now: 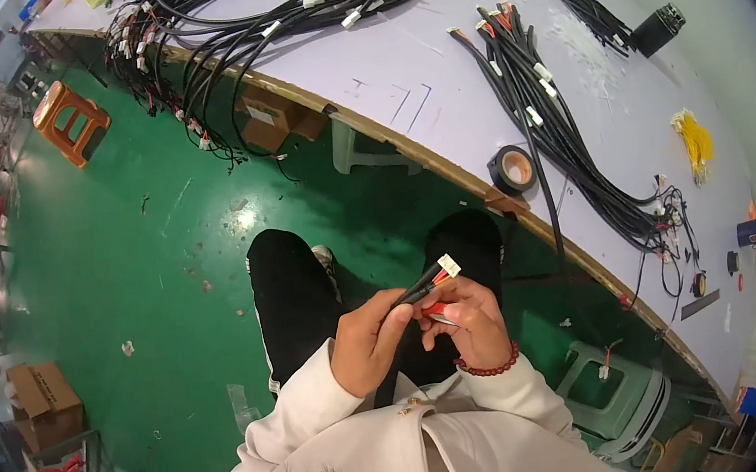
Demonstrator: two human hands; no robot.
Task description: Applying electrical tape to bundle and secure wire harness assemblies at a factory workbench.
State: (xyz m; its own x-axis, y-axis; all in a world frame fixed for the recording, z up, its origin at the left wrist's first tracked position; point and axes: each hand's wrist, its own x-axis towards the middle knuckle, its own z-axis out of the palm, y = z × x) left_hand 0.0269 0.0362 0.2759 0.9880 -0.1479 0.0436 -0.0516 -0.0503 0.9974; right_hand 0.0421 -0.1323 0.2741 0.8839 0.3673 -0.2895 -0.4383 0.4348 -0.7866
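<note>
Above my lap, my left hand (368, 343) is closed round a black sleeved cable (418, 290). The cable ends in a white plug connector (447, 268), with short red and orange wires running into it. My right hand (472, 326), with a red bead bracelet at the wrist, is close beside the cable, fingers curled. Between its fingers is a small red object with a pale edge (439, 314), whose kind I cannot make out. The lower run of the cable is hidden behind my left hand and sleeve.
On the white table lie a bundle of black cables (566, 152), a bigger cable pile (275, 8), a black tape roll (512, 168) and yellow ties (694, 143). The wooden table edge (446, 171) runs past my knees. A grey-green stool (619, 395) stands at right.
</note>
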